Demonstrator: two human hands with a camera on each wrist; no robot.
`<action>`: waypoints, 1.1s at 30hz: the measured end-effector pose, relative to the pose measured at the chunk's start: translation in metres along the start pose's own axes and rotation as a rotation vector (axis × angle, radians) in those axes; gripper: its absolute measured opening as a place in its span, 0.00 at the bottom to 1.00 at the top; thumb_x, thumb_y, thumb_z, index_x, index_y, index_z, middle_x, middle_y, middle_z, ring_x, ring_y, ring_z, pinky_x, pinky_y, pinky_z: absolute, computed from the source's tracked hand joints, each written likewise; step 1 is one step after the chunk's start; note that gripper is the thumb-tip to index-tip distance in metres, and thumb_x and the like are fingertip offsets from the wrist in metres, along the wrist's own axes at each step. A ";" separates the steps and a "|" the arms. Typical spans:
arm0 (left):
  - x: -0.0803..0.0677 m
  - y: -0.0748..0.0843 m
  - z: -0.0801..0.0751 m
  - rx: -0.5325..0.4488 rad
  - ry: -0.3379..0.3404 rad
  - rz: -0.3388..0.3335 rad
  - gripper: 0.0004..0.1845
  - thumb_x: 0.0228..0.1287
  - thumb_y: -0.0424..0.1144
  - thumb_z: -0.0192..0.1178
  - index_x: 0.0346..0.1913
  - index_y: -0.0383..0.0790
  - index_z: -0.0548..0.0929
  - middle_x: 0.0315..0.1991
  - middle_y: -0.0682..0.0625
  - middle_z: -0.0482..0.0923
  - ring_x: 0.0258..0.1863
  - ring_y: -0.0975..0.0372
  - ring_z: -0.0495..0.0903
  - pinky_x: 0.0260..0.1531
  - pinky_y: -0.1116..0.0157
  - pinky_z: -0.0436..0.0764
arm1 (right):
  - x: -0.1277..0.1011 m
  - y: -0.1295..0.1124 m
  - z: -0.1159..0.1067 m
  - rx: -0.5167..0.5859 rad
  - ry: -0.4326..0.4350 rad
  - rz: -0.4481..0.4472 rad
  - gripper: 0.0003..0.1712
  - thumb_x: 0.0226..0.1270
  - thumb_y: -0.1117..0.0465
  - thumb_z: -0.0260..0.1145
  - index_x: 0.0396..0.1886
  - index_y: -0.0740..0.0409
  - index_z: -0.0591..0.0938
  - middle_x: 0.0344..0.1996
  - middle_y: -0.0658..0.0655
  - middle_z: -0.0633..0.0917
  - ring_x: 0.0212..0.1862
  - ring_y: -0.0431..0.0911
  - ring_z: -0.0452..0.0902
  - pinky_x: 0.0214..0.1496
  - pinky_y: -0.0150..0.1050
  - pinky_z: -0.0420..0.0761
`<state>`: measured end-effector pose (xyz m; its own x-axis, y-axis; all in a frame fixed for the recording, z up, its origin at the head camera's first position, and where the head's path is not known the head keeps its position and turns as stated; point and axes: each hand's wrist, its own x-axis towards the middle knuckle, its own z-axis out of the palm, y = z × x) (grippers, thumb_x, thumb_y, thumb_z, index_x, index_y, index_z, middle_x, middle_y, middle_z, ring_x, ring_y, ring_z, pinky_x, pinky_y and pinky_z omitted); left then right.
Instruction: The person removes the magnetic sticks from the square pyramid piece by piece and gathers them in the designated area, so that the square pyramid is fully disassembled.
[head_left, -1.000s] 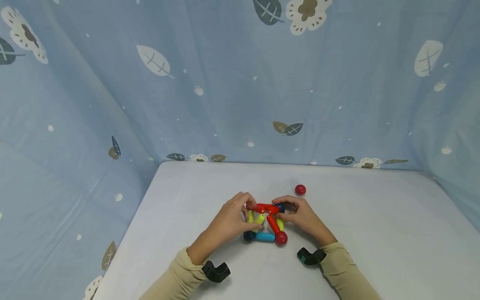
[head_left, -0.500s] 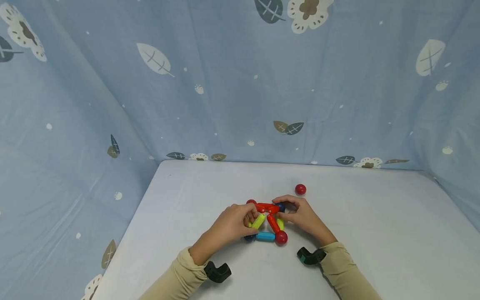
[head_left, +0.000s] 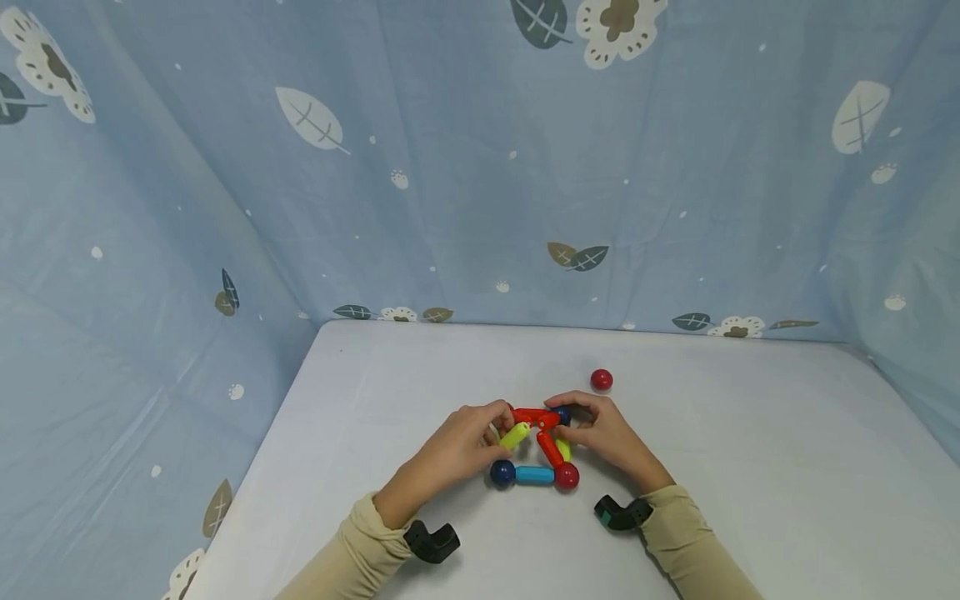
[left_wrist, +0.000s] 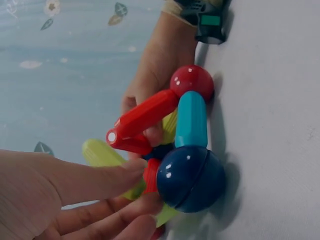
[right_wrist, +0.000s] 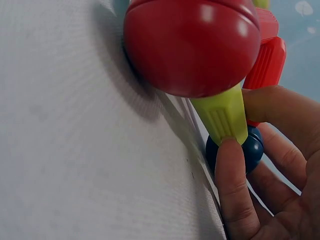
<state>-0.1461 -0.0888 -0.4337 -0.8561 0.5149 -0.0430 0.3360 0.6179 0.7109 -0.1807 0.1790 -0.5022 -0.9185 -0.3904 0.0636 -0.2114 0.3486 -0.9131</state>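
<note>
From the head view, both hands meet at a small frame of sticks and balls (head_left: pixel 536 446) on the white table (head_left: pixel 750 467): the left hand (head_left: pixel 457 446) curls its fingertips round a yellow stick (head_left: pixel 514 434), and the right hand (head_left: pixel 603 433) pinches the frame's far right corner by a dark blue ball (head_left: pixel 562 414). A loose red ball (head_left: pixel 601 380) lies just beyond. The left wrist view shows thumb and fingers (left_wrist: pixel 100 180) closed on the yellow stick beside a blue ball (left_wrist: pixel 190 179). The right wrist view shows curled fingers (right_wrist: pixel 235 190) touching another yellow stick (right_wrist: pixel 222 117) and the dark blue ball under a red ball (right_wrist: pixel 192 45).
</note>
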 end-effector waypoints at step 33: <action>-0.031 -0.108 -0.076 0.005 0.182 -0.214 0.11 0.55 0.30 0.76 0.41 0.43 0.90 0.41 0.49 0.87 0.35 0.62 0.80 0.35 0.63 0.79 | 0.000 0.000 0.003 -0.019 0.008 0.041 0.21 0.64 0.63 0.75 0.57 0.52 0.86 0.57 0.58 0.86 0.54 0.52 0.77 0.41 0.30 0.82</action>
<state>-0.1862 -0.2172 -0.4558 -0.9641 0.2577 -0.0642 0.1418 0.7039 0.6960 -0.1796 0.1764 -0.5032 -0.9292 -0.3684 0.0300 -0.1801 0.3805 -0.9071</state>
